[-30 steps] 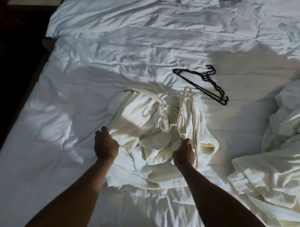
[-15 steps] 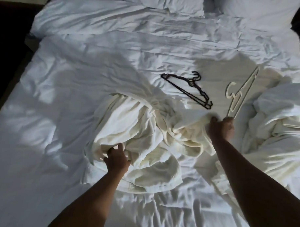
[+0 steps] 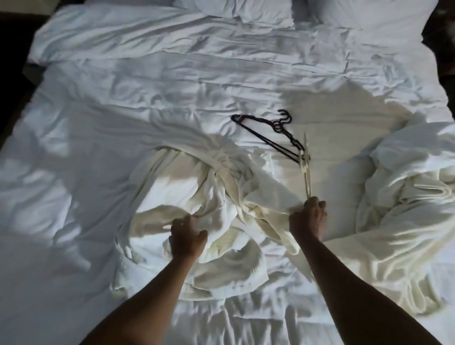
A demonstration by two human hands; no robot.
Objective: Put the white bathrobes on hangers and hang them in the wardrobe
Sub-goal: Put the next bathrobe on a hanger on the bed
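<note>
2 robes (image 3: 207, 197), 3 hangers (image 3: 264, 132), 3 pillows (image 3: 235, 4)

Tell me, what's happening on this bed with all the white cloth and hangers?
A person is sorting out a crumpled white bathrobe on the bed. The right hand grips a cream hanger together with an edge of the robe, while the left hand holds the robe's folds. Black hangers lie just beyond, and a second bathrobe sits heaped to the right. Nothing is on a hanger yet.
</note>
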